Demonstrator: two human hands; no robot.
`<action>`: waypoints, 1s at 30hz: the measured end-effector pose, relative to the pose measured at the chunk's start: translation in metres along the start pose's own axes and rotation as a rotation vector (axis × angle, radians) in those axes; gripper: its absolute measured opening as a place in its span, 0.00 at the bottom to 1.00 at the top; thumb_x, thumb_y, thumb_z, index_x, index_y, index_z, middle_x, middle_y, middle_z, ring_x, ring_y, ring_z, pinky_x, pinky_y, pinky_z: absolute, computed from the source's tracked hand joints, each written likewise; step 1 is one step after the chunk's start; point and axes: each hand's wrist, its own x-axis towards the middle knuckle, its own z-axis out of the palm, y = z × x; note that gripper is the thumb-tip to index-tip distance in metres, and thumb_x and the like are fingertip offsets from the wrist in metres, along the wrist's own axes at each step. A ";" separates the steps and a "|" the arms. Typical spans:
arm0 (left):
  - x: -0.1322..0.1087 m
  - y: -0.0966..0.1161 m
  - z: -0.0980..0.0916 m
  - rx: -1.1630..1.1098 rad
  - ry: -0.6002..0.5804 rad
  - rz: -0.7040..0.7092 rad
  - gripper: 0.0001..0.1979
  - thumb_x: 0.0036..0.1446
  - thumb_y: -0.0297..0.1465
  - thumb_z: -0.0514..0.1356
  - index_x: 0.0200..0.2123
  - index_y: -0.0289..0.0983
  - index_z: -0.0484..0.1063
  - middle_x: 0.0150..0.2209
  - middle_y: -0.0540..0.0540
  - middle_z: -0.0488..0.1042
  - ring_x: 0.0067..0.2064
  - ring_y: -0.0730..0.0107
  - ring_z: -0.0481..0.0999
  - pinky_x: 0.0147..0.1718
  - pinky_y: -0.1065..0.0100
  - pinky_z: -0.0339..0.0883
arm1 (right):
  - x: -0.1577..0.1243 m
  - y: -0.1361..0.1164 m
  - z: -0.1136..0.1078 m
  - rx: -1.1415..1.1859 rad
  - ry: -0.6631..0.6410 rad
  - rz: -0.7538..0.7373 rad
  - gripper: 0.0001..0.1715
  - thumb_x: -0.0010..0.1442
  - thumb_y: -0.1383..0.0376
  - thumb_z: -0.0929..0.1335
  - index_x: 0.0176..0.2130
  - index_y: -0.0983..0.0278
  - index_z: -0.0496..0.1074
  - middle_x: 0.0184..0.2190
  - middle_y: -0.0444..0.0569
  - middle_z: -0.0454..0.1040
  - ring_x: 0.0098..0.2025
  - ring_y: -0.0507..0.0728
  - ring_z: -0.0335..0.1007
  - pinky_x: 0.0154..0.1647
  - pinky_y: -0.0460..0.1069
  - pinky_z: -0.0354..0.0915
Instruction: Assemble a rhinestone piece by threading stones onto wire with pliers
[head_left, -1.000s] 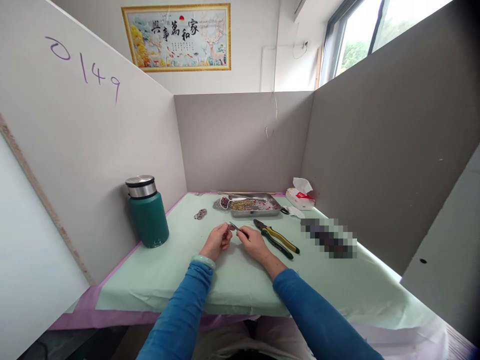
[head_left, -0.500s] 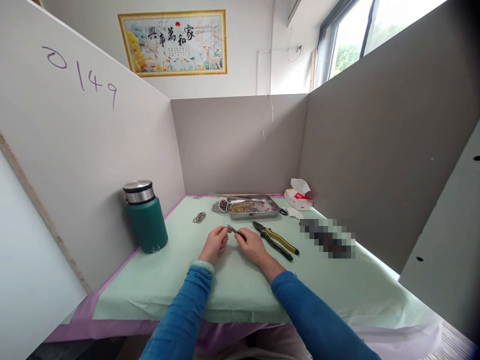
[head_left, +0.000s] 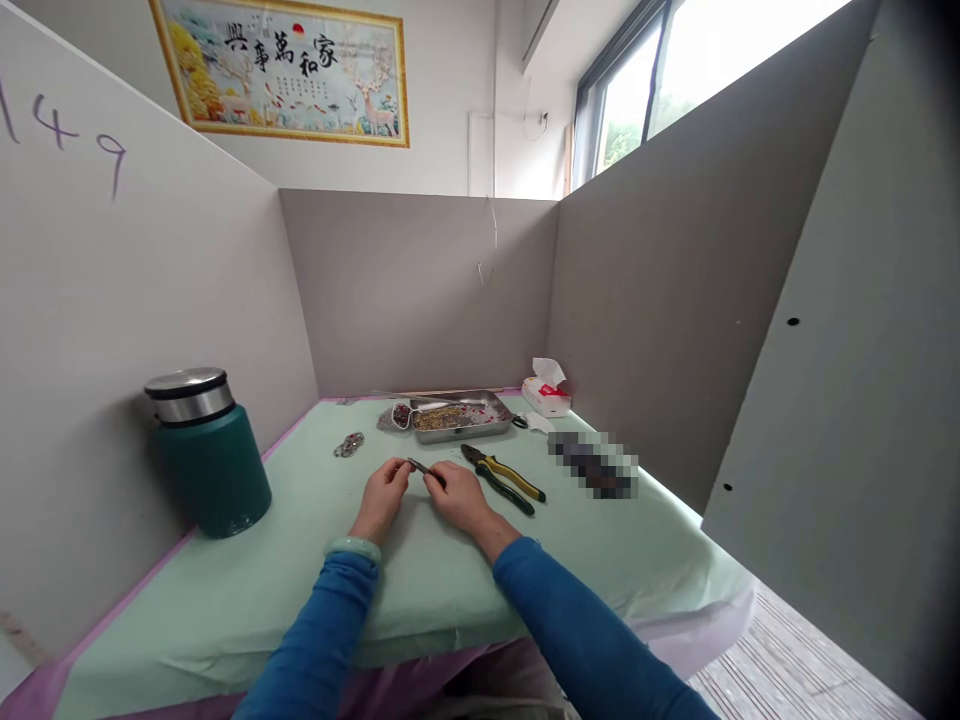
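Observation:
Both hands rest on the pale green table cover [head_left: 450, 570] near its middle. My right hand [head_left: 459, 494] is closed around a thin dark metal tool [head_left: 421, 467] whose tip points left. My left hand [head_left: 385, 490] is pinched at that tip, holding something too small to make out. A pale green bangle [head_left: 352, 547] sits on my left wrist. Both sleeves are blue.
Yellow-and-black pliers [head_left: 504, 479] lie just right of my hands. Behind them is a steel tray [head_left: 459, 415] of small beads, a small bag [head_left: 397, 415] and a loose cluster [head_left: 349, 445]. A green flask [head_left: 204, 452] stands at the left; a tissue pack [head_left: 547, 392] at the back right. Grey partitions enclose the table.
The view has swung to the right, so everything sits further left in frame. My hands stay together on the tool in the same pose.

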 end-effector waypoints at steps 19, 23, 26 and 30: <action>0.002 0.001 0.002 0.349 0.107 0.161 0.12 0.53 0.36 0.51 0.27 0.39 0.72 0.19 0.51 0.66 0.25 0.68 0.65 0.27 0.70 0.55 | -0.001 -0.003 -0.001 -0.070 -0.004 0.018 0.09 0.60 0.63 0.63 0.31 0.62 0.70 0.29 0.46 0.72 0.34 0.53 0.65 0.33 0.46 0.54; 0.001 0.005 0.002 0.364 0.138 0.156 0.11 0.53 0.35 0.52 0.25 0.39 0.72 0.20 0.51 0.67 0.26 0.67 0.65 0.29 0.69 0.55 | -0.002 -0.003 -0.001 -0.068 0.005 0.027 0.09 0.60 0.63 0.63 0.31 0.62 0.70 0.30 0.47 0.71 0.34 0.54 0.65 0.33 0.46 0.54; 0.000 0.006 0.003 0.339 0.136 0.148 0.11 0.52 0.35 0.52 0.24 0.40 0.71 0.19 0.51 0.65 0.25 0.68 0.64 0.28 0.70 0.54 | -0.002 -0.003 -0.001 -0.055 0.002 0.026 0.08 0.60 0.63 0.63 0.31 0.62 0.70 0.29 0.47 0.71 0.34 0.53 0.65 0.33 0.46 0.54; 0.001 0.007 0.001 0.247 0.099 0.122 0.10 0.50 0.36 0.53 0.22 0.39 0.70 0.17 0.53 0.63 0.24 0.70 0.62 0.25 0.71 0.54 | -0.001 -0.004 -0.003 -0.021 -0.016 0.012 0.09 0.60 0.64 0.63 0.29 0.62 0.70 0.28 0.46 0.71 0.33 0.53 0.65 0.33 0.45 0.54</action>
